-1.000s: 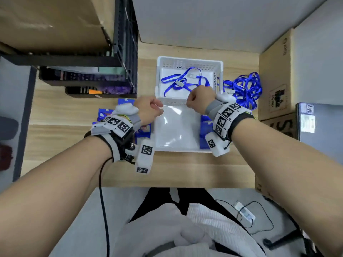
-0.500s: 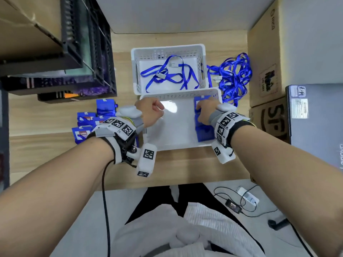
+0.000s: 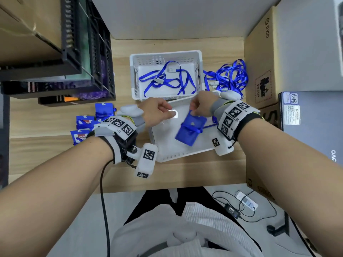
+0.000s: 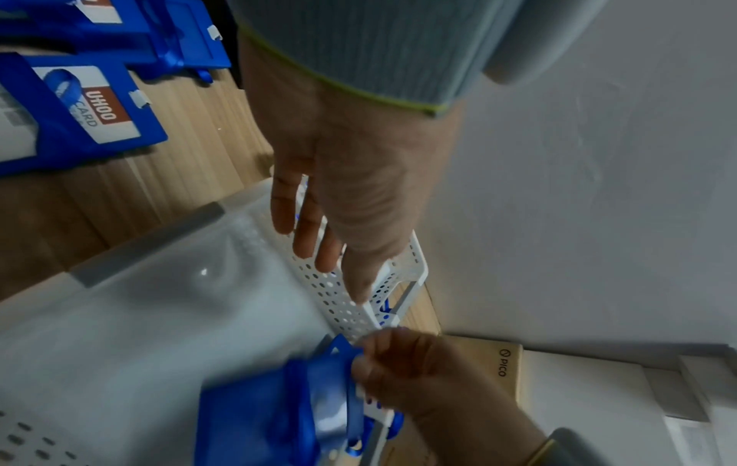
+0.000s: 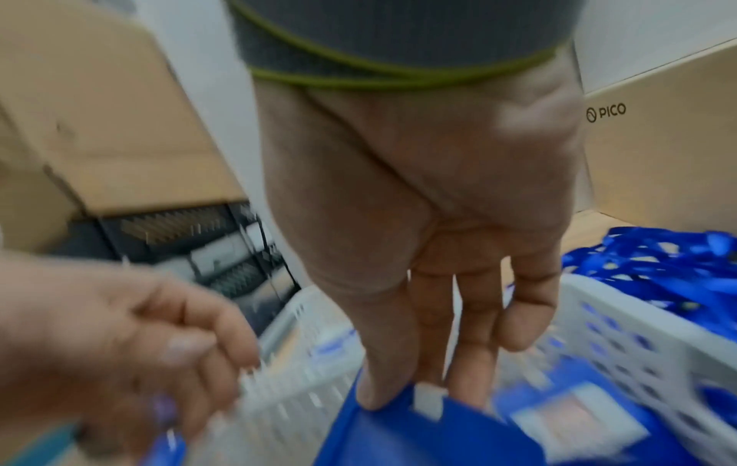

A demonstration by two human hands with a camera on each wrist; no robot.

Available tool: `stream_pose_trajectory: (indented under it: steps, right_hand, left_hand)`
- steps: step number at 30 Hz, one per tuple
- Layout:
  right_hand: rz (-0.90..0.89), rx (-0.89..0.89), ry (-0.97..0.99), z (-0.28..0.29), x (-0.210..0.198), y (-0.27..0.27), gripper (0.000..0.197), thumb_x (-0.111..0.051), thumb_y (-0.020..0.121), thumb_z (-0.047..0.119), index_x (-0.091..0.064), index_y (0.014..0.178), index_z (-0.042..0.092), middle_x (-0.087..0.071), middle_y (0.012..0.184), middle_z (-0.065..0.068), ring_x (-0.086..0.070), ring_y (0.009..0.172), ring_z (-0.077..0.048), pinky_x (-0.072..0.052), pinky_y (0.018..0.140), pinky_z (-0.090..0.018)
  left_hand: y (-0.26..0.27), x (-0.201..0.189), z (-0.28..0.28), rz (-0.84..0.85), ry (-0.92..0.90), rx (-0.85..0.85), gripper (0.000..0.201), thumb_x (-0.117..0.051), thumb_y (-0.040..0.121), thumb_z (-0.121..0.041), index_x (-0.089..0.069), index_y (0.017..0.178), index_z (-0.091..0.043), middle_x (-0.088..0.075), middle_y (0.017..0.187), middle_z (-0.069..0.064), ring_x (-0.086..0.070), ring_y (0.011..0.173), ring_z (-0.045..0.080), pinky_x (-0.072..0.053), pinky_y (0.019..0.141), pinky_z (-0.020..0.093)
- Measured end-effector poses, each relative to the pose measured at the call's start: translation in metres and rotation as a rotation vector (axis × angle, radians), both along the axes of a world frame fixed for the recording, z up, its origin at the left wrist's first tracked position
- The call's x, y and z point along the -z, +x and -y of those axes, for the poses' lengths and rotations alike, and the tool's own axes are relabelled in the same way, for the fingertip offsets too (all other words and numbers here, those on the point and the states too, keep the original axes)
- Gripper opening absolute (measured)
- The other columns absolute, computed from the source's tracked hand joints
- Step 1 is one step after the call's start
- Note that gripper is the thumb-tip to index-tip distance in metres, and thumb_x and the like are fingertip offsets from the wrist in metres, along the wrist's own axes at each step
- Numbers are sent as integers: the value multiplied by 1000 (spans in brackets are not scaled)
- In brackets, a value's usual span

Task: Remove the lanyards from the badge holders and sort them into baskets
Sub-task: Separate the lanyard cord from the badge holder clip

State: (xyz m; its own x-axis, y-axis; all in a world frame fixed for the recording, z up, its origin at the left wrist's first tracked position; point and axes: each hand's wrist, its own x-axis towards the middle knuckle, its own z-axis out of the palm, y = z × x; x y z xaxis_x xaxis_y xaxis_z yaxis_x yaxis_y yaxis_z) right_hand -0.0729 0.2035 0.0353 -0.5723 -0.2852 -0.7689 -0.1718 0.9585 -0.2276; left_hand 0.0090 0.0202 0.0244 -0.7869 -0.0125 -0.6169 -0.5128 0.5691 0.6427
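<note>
My right hand (image 3: 199, 106) pinches the top edge of a blue badge holder (image 3: 190, 129) with a blue lanyard wrapped round it, hanging tilted over the near white basket (image 3: 167, 154). The right wrist view shows my thumb and fingers on that holder (image 5: 398, 435). My left hand (image 3: 157, 113) hovers beside it over the basket's far left part, holding nothing; its fingers (image 4: 319, 239) are nearly straight. The far white basket (image 3: 133, 75) holds loose blue lanyards (image 3: 167, 82). More badge holders (image 3: 85, 127) lie on the table at the left.
A tangle of blue lanyards (image 3: 230, 78) lies right of the far basket. Another badge holder (image 5: 574, 419) lies in the near basket. Black crates (image 3: 83, 52) stand at the left, cardboard boxes (image 3: 259, 71) and a laptop (image 3: 311, 130) at the right.
My right hand has lifted the blue badge holder up from the right side of the near basket toward its middle. My left hand has stayed near the basket's far left corner.
</note>
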Motion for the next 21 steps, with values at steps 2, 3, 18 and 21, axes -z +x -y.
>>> stream_pose_trajectory:
  steps: [2, 3, 18, 21]
  right_hand:
    - [-3, 74, -175, 6, -23, -7, 3, -69, 87, 18, -69, 89, 20, -64, 78, 8, -61, 82, -14, -52, 83, -29]
    - [-7, 99, -246, 10, -32, -11, 4, -69, 87, 17, -68, 86, 21, -65, 75, 8, -62, 79, -13, -53, 84, -30]
    - [-489, 30, -631, 49, -139, -7, 44, -85, 66, 42, -64, 101, 28, -44, 105, 1, -51, 87, -14, -44, 76, -28]
    - [-555, 26, -620, 58, -146, -8, 33, -84, 67, 42, -65, 90, 28, -42, 99, 4, -51, 84, -15, -49, 77, -35]
  left_hand:
    - [-3, -12, -2, 18, 67, 25, 37, -75, 82, -44, -69, 110, -20, -70, 101, -6, -62, 86, 2, -44, 63, 8]
    - [-4, -19, -2, 29, 105, 30, 37, -74, 84, -42, -69, 111, -18, -70, 103, -3, -63, 87, 3, -46, 65, 9]
    - [-22, -134, 35, -205, 433, -516, 21, -61, 95, -19, -66, 113, -9, -70, 99, 10, -68, 77, 21, -56, 61, 28]
    - [-19, -152, 38, -246, 502, -485, 24, -64, 95, -18, -62, 115, -5, -73, 96, 12, -73, 81, 25, -61, 69, 37]
